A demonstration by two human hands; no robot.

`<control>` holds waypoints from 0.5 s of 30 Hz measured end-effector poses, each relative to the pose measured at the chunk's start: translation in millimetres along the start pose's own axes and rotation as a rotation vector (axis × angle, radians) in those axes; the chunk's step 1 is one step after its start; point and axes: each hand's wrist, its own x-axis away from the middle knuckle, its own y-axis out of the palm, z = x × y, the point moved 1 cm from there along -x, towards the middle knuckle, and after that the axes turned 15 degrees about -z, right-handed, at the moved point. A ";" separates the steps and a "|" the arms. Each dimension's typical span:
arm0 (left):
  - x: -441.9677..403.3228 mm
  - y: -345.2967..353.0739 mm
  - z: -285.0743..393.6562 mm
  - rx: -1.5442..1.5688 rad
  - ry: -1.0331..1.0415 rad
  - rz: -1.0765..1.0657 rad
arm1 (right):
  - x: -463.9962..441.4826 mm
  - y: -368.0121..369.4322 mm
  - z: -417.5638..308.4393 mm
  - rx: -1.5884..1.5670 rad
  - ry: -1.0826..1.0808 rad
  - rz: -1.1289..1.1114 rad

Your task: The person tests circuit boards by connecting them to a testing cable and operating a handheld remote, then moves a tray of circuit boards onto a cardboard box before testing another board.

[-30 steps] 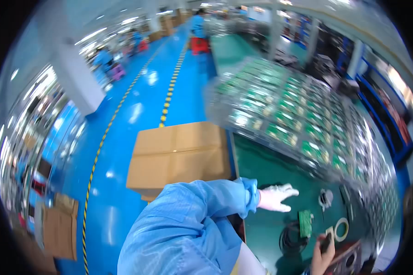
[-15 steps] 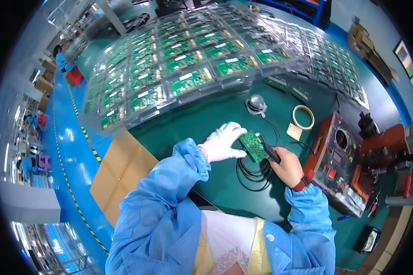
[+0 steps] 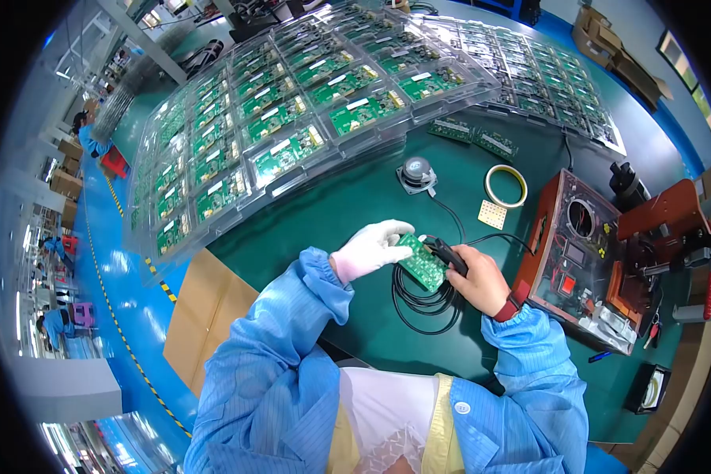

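Note:
In a white glove, my left hand (image 3: 374, 249) pinches the left edge of a small green circuit board (image 3: 423, 265), held tilted above the bench. My right hand (image 3: 482, 280), ungloved and with a red wristband, grips a black hand tool (image 3: 448, 254) whose exact kind I cannot make out. The tool's tip reaches the board's upper edge; whether it touches is unclear. Under the board lies a coil of black cable (image 3: 426, 320) on the green bench mat (image 3: 355, 316).
Clear trays of circuit boards (image 3: 292, 154) cover the far bench. A round speaker-like part (image 3: 417, 174), a tape roll (image 3: 505, 186) and a sticker sheet (image 3: 492, 215) lie beyond my hands. A red-framed test box (image 3: 573, 265) stands right, cardboard (image 3: 205, 316) left.
My left fingers have closed from a spread pose onto the board's left edge. The tool has turned slightly at the board's upper edge. The whole view has shifted a little.

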 end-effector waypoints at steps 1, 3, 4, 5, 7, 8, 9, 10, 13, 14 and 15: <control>0.8 1.4 -4.2 0.185 0.068 -0.013 | 0.7 -1.2 -0.5 -0.026 0.014 -0.027; 4.2 3.4 -6.2 0.369 0.138 -0.030 | 0.8 -3.5 0.5 -0.051 0.031 -0.051; 9.7 3.4 -3.9 0.397 0.134 -0.039 | 0.0 -4.3 -0.2 -0.053 -0.060 0.017; 16.6 3.3 -0.1 0.424 0.128 -0.048 | -0.7 -4.0 -0.8 -0.057 -0.151 0.085; 26.6 3.7 8.5 0.481 0.111 -0.070 | 0.7 -2.3 -1.4 -0.067 -0.326 0.223; 28.6 3.7 14.0 0.482 0.106 -0.076 | 1.2 -1.8 -1.9 -0.071 -0.320 0.225; 30.1 3.8 20.8 0.471 0.105 -0.082 | 1.2 -3.2 -3.5 -0.035 -0.349 0.238; 32.1 3.5 27.7 0.460 0.105 -0.085 | 0.7 -5.2 -6.6 0.002 -0.381 0.249; 37.1 4.0 34.2 0.435 0.102 -0.089 | 2.9 -11.5 -14.5 0.072 -0.445 0.270; 37.8 4.6 32.7 0.460 0.099 -0.068 | 4.8 -13.6 -16.1 0.016 -0.363 0.178; 38.4 5.0 30.8 0.485 0.097 -0.048 | 6.7 -15.3 -17.6 -0.040 -0.281 0.087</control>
